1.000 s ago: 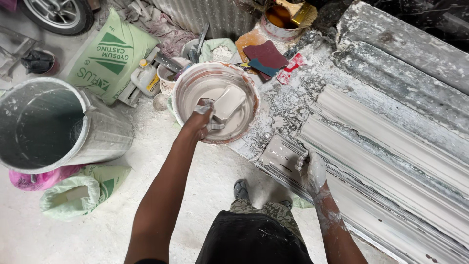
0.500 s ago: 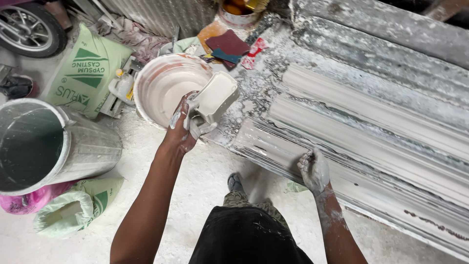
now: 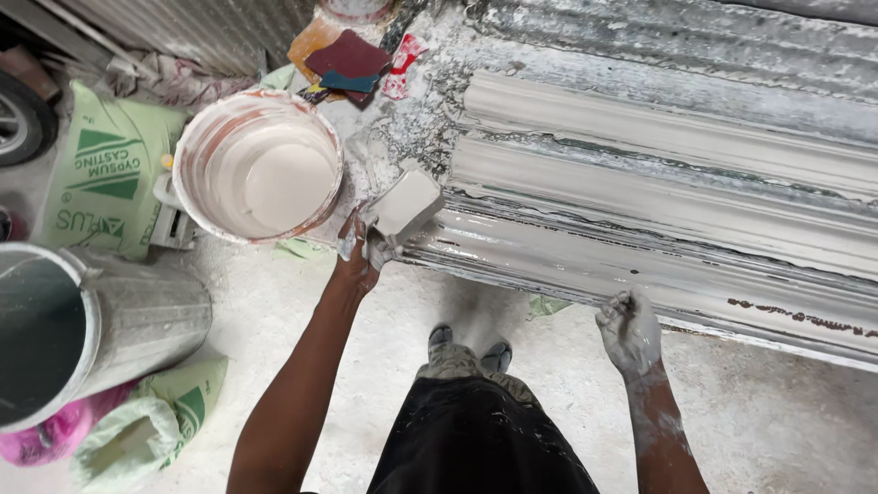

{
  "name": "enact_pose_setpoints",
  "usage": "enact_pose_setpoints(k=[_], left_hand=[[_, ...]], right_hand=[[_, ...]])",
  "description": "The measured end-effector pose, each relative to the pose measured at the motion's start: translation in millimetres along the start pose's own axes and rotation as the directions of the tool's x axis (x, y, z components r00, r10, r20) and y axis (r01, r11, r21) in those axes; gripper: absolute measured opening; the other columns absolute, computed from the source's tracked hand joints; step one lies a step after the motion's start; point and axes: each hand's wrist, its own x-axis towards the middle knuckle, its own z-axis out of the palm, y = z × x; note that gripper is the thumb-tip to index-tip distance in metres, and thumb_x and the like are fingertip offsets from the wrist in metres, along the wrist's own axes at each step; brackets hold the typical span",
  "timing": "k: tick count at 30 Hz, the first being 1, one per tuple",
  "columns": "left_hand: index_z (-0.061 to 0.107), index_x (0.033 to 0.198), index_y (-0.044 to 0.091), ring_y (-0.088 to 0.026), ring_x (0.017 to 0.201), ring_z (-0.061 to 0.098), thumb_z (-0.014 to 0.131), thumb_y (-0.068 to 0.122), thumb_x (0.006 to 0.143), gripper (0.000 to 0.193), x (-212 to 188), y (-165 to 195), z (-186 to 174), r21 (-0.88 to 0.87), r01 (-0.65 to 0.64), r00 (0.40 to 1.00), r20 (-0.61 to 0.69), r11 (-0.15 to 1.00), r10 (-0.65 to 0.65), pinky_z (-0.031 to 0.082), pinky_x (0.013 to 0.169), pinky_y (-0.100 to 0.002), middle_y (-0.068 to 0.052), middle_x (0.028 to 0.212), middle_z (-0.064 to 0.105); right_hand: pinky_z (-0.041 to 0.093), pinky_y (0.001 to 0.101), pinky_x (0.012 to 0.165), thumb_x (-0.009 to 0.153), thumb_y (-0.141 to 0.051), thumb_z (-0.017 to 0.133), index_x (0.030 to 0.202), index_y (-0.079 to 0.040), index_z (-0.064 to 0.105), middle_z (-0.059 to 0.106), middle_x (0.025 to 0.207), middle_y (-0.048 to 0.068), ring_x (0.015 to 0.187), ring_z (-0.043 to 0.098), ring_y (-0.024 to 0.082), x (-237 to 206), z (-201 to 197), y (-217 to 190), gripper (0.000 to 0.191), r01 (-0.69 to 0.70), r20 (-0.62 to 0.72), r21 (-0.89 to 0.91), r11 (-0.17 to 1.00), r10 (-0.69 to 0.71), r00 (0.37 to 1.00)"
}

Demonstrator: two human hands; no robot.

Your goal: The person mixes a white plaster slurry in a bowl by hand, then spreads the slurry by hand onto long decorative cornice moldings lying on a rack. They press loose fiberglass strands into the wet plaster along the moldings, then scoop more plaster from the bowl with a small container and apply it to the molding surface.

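Plaster-dusted floor (image 3: pixel 274 320) spreads below us beside a long counter (image 3: pixel 786 101) bearing wet white moulding (image 3: pixel 658 201). Our left hand (image 3: pixel 358 256) grips a plaster-coated trowel (image 3: pixel 402 206) over the moulding's near end, just beside the bucket of white mix (image 3: pixel 258 165). Our right hand (image 3: pixel 629 331), fingers curled on nothing, rests against the counter's front edge.

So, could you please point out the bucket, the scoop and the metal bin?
bucket (image 3: pixel 194 137), head view, left rim
scoop (image 3: pixel 405 203), head view, flat top
metal bin (image 3: pixel 146 316), head view, outer wall
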Motion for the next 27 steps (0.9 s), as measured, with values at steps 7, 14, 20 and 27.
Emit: enact_pose_setpoints(k=[7,14,20,27], left_hand=[[0.055,0.144,0.013,-0.021,0.086,0.069,0.066,0.039,0.098,0.054,6.5,-0.2,-14.2,0.057,-0.051,0.999,0.015,0.997,0.051,0.065,0.065,-0.041,-0.008,0.119,0.068],[0.056,0.143,0.004,-0.013,0.110,0.063,0.064,0.020,0.104,0.043,13.9,2.5,-19.5,0.184,-0.250,0.960,0.174,0.951,0.218,0.054,0.092,-0.027,-0.007,0.125,0.067],[0.058,0.140,0.002,-0.012,0.112,0.062,0.065,0.009,0.102,0.039,20.8,4.0,-22.9,0.269,-0.275,0.954,0.198,0.923,0.226,0.050,0.098,-0.027,-0.006,0.126,0.066],[0.064,0.133,0.000,-0.009,0.107,0.059,0.061,0.001,0.101,0.032,23.8,9.1,-27.5,0.454,-0.367,0.926,0.258,0.812,0.274,0.047,0.095,-0.023,-0.006,0.120,0.068]], right_hand=[[0.040,0.0299,0.061,0.109,-0.029,0.051,0.085,-0.011,0.051,0.049,0.077,0.003,0.069,0.044,0.017,-17.6,4.2,15.6,0.031,0.027,-0.080,0.027,0.999,-0.024,0.996],[0.038,0.0301,0.058,0.109,-0.027,0.050,0.084,-0.011,0.050,0.046,0.076,0.003,0.068,0.043,0.016,-26.8,35.6,45.0,0.029,0.037,-0.034,0.029,0.999,-0.036,0.999],[0.038,0.0297,0.059,0.109,-0.028,0.049,0.085,-0.011,0.049,0.046,0.077,0.003,0.068,0.043,0.016,-31.0,52.1,56.5,0.030,0.060,-0.057,0.024,0.998,-0.059,0.997],[0.040,0.0303,0.060,0.109,-0.028,0.049,0.087,-0.010,0.049,0.048,0.077,0.004,0.067,0.044,0.016,-37.2,59.2,60.5,0.028,0.070,-0.084,0.014,0.997,-0.069,0.994]])
